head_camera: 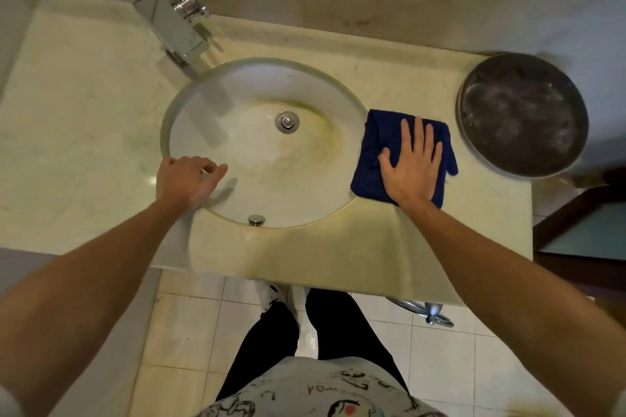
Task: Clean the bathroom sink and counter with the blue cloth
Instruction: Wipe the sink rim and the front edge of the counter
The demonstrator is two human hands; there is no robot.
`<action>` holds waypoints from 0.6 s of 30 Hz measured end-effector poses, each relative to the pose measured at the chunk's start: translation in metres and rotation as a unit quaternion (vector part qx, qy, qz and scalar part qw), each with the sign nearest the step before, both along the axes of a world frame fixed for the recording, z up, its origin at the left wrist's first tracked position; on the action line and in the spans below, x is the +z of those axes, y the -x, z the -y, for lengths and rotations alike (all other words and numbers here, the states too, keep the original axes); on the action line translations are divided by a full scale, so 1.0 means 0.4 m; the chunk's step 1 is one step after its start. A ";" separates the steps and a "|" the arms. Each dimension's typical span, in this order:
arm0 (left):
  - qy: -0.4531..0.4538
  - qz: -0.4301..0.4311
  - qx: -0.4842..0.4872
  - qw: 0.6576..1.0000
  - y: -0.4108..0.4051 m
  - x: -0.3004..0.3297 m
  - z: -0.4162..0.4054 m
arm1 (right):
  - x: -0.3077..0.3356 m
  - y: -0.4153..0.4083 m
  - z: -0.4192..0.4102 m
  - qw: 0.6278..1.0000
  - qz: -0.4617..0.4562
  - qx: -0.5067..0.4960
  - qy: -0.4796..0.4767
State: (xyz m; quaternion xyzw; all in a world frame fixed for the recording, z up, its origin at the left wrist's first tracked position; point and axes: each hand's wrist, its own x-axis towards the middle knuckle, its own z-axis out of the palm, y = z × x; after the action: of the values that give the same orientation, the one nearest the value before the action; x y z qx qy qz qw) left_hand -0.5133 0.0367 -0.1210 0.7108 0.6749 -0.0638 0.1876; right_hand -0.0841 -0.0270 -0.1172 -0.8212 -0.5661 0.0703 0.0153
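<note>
Wiping the worktop, right of the sink.
The left hand (188,179), loosely curled and empty, rested at the sink (189,105) rim; the right hand (411,162) lay flat, fingers spread, pressing the blue cloth (372,145) on the worktop (84,112). Next move, likely: sweep toward the basin.

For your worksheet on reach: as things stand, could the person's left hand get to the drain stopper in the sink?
Probably yes. The left hand rests at the sink rim, and nothing lies between it and the drain stopper.

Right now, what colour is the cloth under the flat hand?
Dark blue, plain with no pattern; the cloth shows clearly in the head view.
</note>
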 end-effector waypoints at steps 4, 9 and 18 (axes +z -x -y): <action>0.065 0.063 0.065 0.994 -0.065 0.013 -0.024 | 0.003 -0.004 -0.020 1.000 -0.022 0.009 0.007; 0.018 0.216 0.013 0.976 -0.377 0.048 -0.042 | 0.074 -0.088 -0.077 0.991 -0.124 0.005 -0.046; 0.040 0.061 -0.229 0.971 -0.843 0.138 -0.153 | 0.159 -0.254 -0.196 0.968 -0.175 0.123 0.132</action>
State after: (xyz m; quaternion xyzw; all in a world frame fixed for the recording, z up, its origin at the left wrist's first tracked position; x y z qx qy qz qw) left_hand -0.1760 0.0979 -0.0657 0.8410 0.4785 -0.0884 0.2365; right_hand 0.0175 0.0515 -0.0535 -0.7147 -0.6371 0.2885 -0.0026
